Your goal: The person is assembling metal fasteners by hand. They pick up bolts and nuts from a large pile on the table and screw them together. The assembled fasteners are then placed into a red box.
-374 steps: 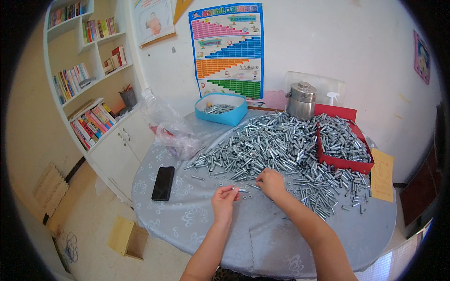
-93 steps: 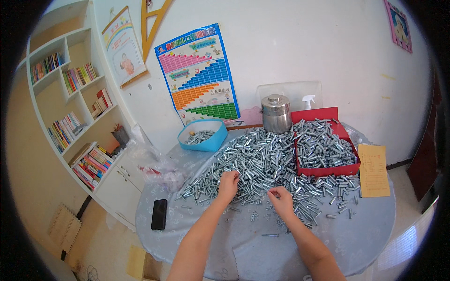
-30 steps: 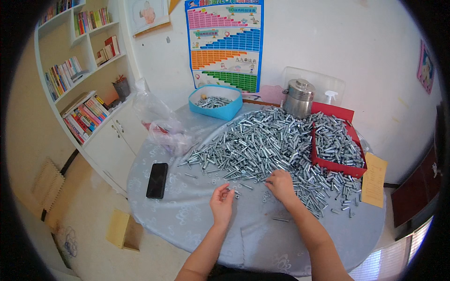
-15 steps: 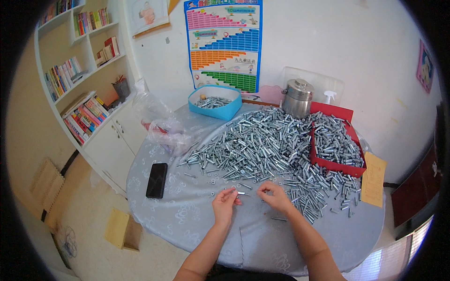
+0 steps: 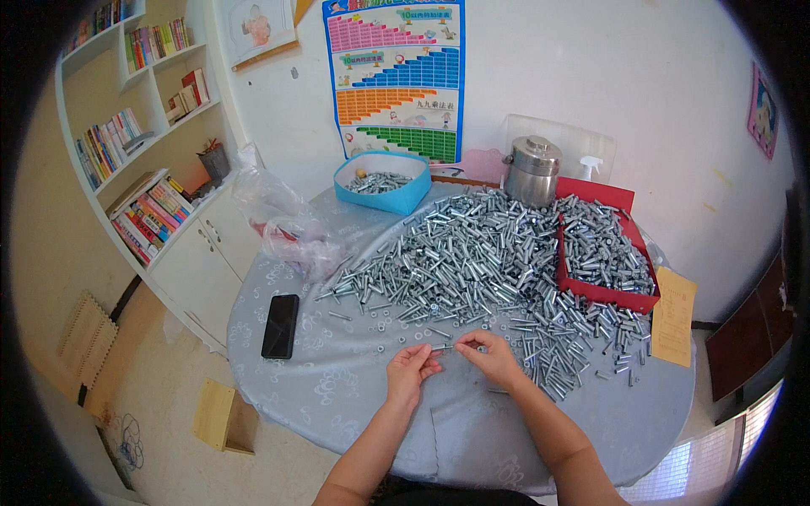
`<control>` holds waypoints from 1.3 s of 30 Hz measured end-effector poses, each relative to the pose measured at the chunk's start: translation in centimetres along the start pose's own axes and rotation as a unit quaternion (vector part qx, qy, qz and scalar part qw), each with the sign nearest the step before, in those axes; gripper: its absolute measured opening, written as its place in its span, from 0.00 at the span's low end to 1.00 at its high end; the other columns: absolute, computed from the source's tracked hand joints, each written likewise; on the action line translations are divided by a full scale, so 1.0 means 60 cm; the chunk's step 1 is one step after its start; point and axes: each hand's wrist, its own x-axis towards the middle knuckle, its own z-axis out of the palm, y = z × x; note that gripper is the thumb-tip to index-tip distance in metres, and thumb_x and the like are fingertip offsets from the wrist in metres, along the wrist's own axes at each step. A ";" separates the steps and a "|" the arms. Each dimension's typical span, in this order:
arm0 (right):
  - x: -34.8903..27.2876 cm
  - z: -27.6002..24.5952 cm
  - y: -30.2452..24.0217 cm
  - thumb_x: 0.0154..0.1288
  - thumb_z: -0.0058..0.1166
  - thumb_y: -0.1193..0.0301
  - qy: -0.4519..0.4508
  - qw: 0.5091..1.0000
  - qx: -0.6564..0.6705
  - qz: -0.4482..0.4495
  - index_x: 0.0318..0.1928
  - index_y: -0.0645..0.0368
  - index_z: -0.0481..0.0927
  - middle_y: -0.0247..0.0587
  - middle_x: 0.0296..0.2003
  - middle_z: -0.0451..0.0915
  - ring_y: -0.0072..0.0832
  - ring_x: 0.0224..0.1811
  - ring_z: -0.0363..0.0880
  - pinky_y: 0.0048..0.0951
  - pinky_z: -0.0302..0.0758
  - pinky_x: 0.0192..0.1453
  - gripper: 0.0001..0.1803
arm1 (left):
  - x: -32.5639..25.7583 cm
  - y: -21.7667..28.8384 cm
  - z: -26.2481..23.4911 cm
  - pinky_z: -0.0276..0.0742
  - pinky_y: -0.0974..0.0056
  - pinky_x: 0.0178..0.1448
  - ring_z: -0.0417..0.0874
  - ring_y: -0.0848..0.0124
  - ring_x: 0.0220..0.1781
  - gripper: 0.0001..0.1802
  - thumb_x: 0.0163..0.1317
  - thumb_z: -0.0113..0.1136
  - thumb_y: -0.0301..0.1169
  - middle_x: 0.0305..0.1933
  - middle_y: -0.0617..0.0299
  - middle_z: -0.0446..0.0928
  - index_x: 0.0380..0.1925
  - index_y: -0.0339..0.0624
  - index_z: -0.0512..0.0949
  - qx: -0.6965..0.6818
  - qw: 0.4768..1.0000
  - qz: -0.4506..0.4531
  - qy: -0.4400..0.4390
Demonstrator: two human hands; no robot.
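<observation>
My left hand [image 5: 411, 374] and my right hand [image 5: 489, 358] meet over the near part of a round table with a pale blue patterned cloth [image 5: 337, 388]. Between their fingertips they pinch one small silver bolt [image 5: 445, 346], the left at one end, the right at the other. Just beyond lies a large heap of silver bolts [image 5: 460, 261] spread across the table. Loose washers and bolts are scattered at its near edge.
A red tray [image 5: 601, 291] full of bolts sits at the right, a blue box [image 5: 380, 196] with bolts at the back. A black phone [image 5: 280, 325], a clear plastic bag [image 5: 283, 221], a steel canister [image 5: 533, 171] and a tan paper [image 5: 675, 316] also lie there. Bookshelves stand left.
My right hand has drawn back from the heap toward my left hand, and both now hold one bolt between them.
</observation>
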 end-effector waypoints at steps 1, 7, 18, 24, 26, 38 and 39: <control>0.000 0.000 -0.002 0.55 0.57 0.72 -0.006 1.000 -0.001 0.000 0.35 0.63 0.78 0.36 0.32 0.79 0.20 0.34 0.74 0.21 0.70 0.41 0.08 | -0.002 0.002 0.002 0.80 0.69 0.31 0.79 0.72 0.24 0.08 0.58 0.57 0.27 0.32 0.52 0.79 0.35 0.33 0.73 -0.002 1.000 -0.002 0.003; 0.000 0.003 0.008 0.56 0.57 0.71 0.002 1.000 0.003 -0.005 0.38 0.62 0.79 0.35 0.32 0.79 0.20 0.34 0.74 0.21 0.71 0.40 0.10 | -0.011 0.017 0.011 0.80 0.69 0.32 0.79 0.71 0.25 0.11 0.57 0.57 0.26 0.33 0.51 0.79 0.39 0.31 0.74 0.063 0.997 -0.038 -0.022; 0.030 -0.008 0.021 0.54 0.54 0.69 -0.039 0.954 -0.286 -0.082 0.35 0.56 0.81 0.40 0.31 0.77 0.36 0.35 0.75 0.31 0.72 0.41 0.08 | 0.015 0.022 -0.025 0.79 0.68 0.35 0.77 0.73 0.30 0.10 0.57 0.57 0.26 0.33 0.55 0.77 0.38 0.33 0.74 -0.075 0.995 0.032 0.058; 0.059 0.012 0.048 0.51 0.53 0.69 -0.043 0.911 -0.380 -0.153 0.30 0.55 0.81 0.38 0.29 0.76 0.37 0.36 0.74 0.35 0.71 0.40 0.07 | 0.017 0.025 -0.026 0.79 0.68 0.35 0.77 0.73 0.30 0.09 0.57 0.58 0.26 0.32 0.56 0.77 0.37 0.35 0.74 -0.079 0.994 0.026 0.067; 0.062 0.016 0.049 0.50 0.53 0.69 -0.039 0.905 -0.393 -0.158 0.29 0.55 0.81 0.38 0.28 0.75 0.37 0.35 0.74 0.36 0.71 0.40 0.06 | 0.016 0.025 -0.028 0.79 0.68 0.35 0.77 0.73 0.30 0.09 0.57 0.58 0.26 0.32 0.56 0.78 0.36 0.35 0.74 -0.078 0.994 0.025 0.065; 0.053 0.028 0.018 0.53 0.59 0.72 0.029 0.996 -0.078 -0.012 0.35 0.61 0.80 0.38 0.31 0.81 0.23 0.32 0.78 0.23 0.73 0.37 0.08 | 0.010 0.021 -0.022 0.78 0.69 0.36 0.77 0.73 0.30 0.08 0.58 0.57 0.29 0.31 0.59 0.77 0.35 0.38 0.74 -0.057 0.998 -0.009 0.024; 0.050 0.031 0.002 0.53 0.59 0.72 0.018 0.997 -0.078 -0.016 0.35 0.61 0.79 0.38 0.31 0.81 0.22 0.32 0.78 0.23 0.73 0.37 0.09 | 0.009 0.021 -0.023 0.78 0.69 0.36 0.77 0.73 0.30 0.08 0.58 0.57 0.30 0.31 0.59 0.77 0.35 0.38 0.74 -0.056 0.998 -0.011 0.023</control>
